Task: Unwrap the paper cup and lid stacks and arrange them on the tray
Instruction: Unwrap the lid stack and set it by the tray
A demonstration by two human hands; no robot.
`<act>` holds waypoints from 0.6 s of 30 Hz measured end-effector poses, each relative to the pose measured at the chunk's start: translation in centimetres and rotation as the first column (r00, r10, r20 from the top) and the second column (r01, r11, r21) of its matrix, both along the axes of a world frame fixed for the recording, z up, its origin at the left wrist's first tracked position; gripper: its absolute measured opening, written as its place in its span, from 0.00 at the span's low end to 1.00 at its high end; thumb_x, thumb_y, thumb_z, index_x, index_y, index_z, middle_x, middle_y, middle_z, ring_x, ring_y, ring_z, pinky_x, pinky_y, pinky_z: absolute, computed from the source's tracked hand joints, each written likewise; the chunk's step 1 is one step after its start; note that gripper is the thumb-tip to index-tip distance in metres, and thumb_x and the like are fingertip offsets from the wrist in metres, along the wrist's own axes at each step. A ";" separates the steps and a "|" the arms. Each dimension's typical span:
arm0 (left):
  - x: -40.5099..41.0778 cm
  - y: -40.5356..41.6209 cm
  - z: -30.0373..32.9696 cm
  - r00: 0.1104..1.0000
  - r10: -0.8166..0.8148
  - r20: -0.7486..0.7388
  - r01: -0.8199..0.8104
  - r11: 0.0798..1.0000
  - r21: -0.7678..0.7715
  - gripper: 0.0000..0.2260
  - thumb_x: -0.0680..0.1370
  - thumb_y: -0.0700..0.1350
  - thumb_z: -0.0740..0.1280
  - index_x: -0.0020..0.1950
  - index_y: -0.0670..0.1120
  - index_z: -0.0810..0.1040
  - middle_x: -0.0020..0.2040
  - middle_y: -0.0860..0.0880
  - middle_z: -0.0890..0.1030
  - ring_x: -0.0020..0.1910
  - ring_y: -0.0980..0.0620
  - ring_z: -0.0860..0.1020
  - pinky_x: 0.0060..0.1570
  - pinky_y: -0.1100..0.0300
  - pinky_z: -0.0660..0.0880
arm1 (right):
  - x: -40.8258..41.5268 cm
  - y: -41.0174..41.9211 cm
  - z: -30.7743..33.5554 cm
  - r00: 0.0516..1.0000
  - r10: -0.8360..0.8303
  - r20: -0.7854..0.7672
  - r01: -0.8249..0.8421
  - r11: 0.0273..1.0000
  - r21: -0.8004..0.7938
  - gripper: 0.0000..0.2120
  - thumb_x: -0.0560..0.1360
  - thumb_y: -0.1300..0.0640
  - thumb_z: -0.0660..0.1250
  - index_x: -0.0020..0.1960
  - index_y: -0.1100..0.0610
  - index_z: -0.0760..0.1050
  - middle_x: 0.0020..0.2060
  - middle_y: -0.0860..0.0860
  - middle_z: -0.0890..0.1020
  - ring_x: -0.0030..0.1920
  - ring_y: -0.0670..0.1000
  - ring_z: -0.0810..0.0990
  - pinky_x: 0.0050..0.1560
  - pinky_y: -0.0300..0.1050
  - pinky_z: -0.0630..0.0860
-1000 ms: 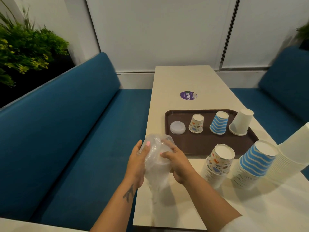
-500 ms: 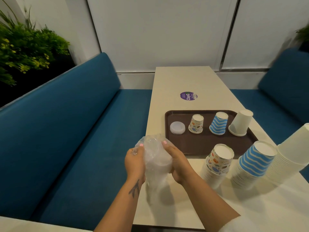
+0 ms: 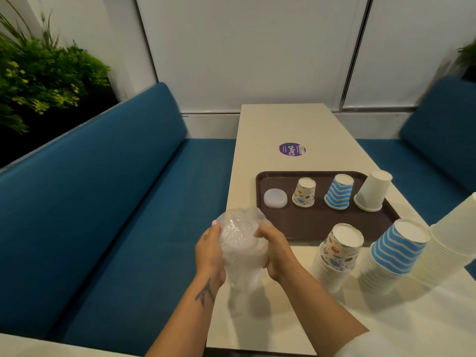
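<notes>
Both hands are gripping a wrapped stack of clear lids (image 3: 240,247) at the near left edge of the surface (image 3: 304,124), holding it upright above the top. The left hand (image 3: 209,249) is curling around the left side of the plastic wrap, and the right hand (image 3: 277,249) is clutching the right side, fingers digging into the crumpled film near the top.

The step in hand looks to be peeling the wrap off the lids. To do it well, one hand should be steadying the stack low down while the other is drawing the loose film up and away, gently, since thin lids will likely slide apart and scatter if squeezed or tipped. Working over the surface rather than over the blue bench (image 3: 116,215) would catch any that slip.

Just beyond the hands, the brown tray (image 3: 322,225) is carrying a short pile of lids (image 3: 275,198) at its left, then a cartoon-print cup (image 3: 304,192), a blue-striped cup (image 3: 338,191) and a plain white cup (image 3: 373,190), all upside down in a row. Near the tray's right corner, three tall unwrapped stacks are standing on the surface: cartoon-print (image 3: 337,253), blue-striped (image 3: 394,253) and white (image 3: 453,240).

Farther along the surface, a round purple sticker (image 3: 291,149) is reading "ClayG"; its smaller print is too fine to make out.
</notes>
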State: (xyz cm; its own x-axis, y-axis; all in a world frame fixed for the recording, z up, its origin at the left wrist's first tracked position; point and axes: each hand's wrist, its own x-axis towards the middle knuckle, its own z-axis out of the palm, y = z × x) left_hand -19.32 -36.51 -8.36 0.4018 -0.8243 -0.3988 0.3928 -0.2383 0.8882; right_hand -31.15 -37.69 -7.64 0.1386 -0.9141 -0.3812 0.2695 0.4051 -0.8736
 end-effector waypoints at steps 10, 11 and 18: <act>1.6 0.0 -1.7 0.967 0.086 -0.239 -0.053 0.988 0.142 0.15 0.83 0.51 0.58 0.58 0.40 0.76 0.50 0.41 0.82 0.47 0.41 0.81 0.48 0.42 0.78 | -0.9 -0.6 0.3 0.996 -0.037 -0.078 0.038 0.999 0.012 0.15 0.72 0.66 0.62 0.52 0.52 0.81 0.45 0.52 0.82 0.43 0.53 0.77 0.32 0.40 0.70; 1.8 0.0 -2.0 0.954 0.106 -0.282 -0.064 0.986 0.153 0.15 0.83 0.50 0.58 0.58 0.40 0.75 0.51 0.40 0.81 0.50 0.39 0.81 0.47 0.39 0.78 | -1.2 -0.6 0.3 0.996 -0.035 -0.086 0.037 0.999 0.024 0.16 0.72 0.66 0.61 0.54 0.53 0.81 0.46 0.53 0.81 0.44 0.53 0.76 0.31 0.40 0.67; 2.5 0.8 -3.7 0.945 0.110 -0.308 -0.064 0.986 0.155 0.27 0.77 0.64 0.61 0.57 0.40 0.75 0.51 0.41 0.81 0.48 0.40 0.81 0.46 0.46 0.78 | -1.4 -0.6 0.5 0.992 -0.015 -0.126 0.018 1.000 0.025 0.16 0.73 0.65 0.62 0.56 0.55 0.80 0.43 0.50 0.80 0.42 0.50 0.74 0.34 0.41 0.68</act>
